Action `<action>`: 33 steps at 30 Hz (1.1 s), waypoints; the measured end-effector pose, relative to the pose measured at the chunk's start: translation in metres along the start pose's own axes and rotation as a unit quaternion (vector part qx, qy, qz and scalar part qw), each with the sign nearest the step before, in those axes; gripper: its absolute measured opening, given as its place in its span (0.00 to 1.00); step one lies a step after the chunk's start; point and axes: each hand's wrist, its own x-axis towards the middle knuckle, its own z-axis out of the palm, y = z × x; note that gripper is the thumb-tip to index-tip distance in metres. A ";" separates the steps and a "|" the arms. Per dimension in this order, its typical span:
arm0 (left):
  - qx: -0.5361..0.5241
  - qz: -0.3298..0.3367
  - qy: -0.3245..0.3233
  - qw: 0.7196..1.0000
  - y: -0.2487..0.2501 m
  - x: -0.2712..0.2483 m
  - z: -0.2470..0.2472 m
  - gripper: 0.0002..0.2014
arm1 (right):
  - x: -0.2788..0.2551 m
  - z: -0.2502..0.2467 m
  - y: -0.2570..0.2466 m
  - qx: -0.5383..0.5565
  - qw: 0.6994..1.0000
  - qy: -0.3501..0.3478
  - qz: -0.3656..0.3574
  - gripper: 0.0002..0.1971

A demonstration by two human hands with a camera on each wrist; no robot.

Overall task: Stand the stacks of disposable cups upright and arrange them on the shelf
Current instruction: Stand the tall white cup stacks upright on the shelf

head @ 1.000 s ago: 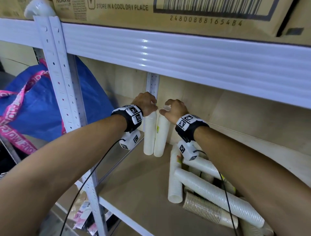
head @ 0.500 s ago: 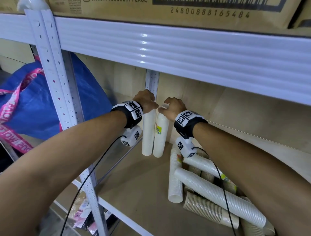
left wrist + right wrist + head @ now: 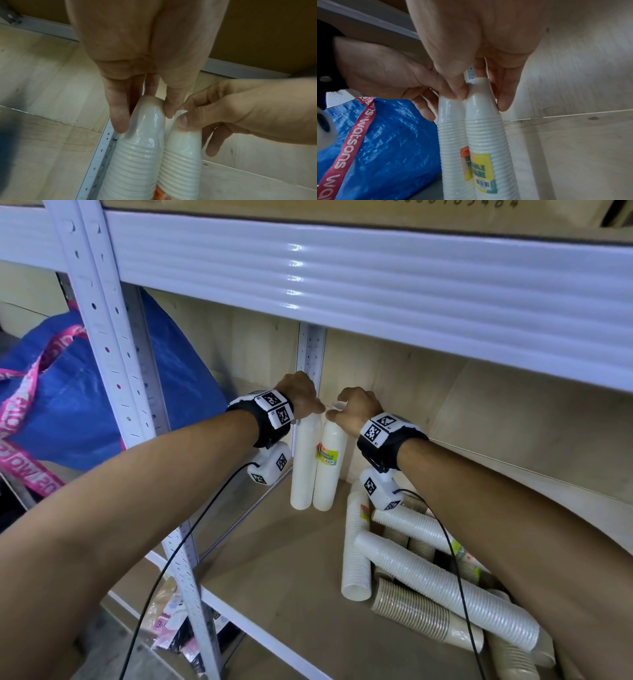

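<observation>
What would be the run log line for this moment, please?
left hand grips left upright stack | right hand grips right upright stack | other stacks lying

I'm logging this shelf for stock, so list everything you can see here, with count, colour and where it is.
upright cup stacks: two, white, side by side and touching at the back left corner of the shelf; the right one bears a yellow label.
lying white cup stacks: at least three, white, piled crosswise on the right of the shelf.
lying brown cup stacks: at least two, brown, in and under that pile.
shelf: one, pale wood board, white metal frame.
bag: one, blue with pink straps, left of the shelf.
cardboard box: one, brown, on the level above.
left hand: fingers grip the left upright stack's top.
right hand: fingers grip the right upright stack's top.
</observation>
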 end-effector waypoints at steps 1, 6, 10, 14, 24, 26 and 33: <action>-0.002 0.002 -0.002 1.000 0.001 -0.001 0.000 0.17 | 0.000 0.000 0.000 0.003 1.000 -0.004 -0.008 0.23; 0.023 0.034 -0.033 0.999 0.002 -0.002 -0.003 0.20 | -0.002 -0.001 0.001 0.042 0.998 -0.028 -0.027 0.17; 0.024 0.028 -0.017 0.999 0.002 -0.003 -0.005 0.19 | -0.002 -0.001 -0.001 0.045 0.999 -0.014 -0.008 0.22; 0.021 0.017 -0.008 1.000 0.004 -0.004 -0.004 0.18 | 0.002 0.002 0.000 0.022 1.000 -0.006 0.000 0.25; 0.044 0.028 0.004 0.999 0.006 -0.008 -0.005 0.19 | 0.000 0.000 -0.001 0.029 1.000 -0.012 0.004 0.25; 0.036 0.020 0.007 0.999 0.005 -0.007 -0.005 0.18 | 0.001 0.001 0.000 0.028 1.000 -0.011 0.006 0.25; 0.071 0.038 -0.007 0.997 0.003 -0.002 -0.003 0.15 | 0.001 0.001 -0.002 0.031 0.999 -0.023 0.001 0.22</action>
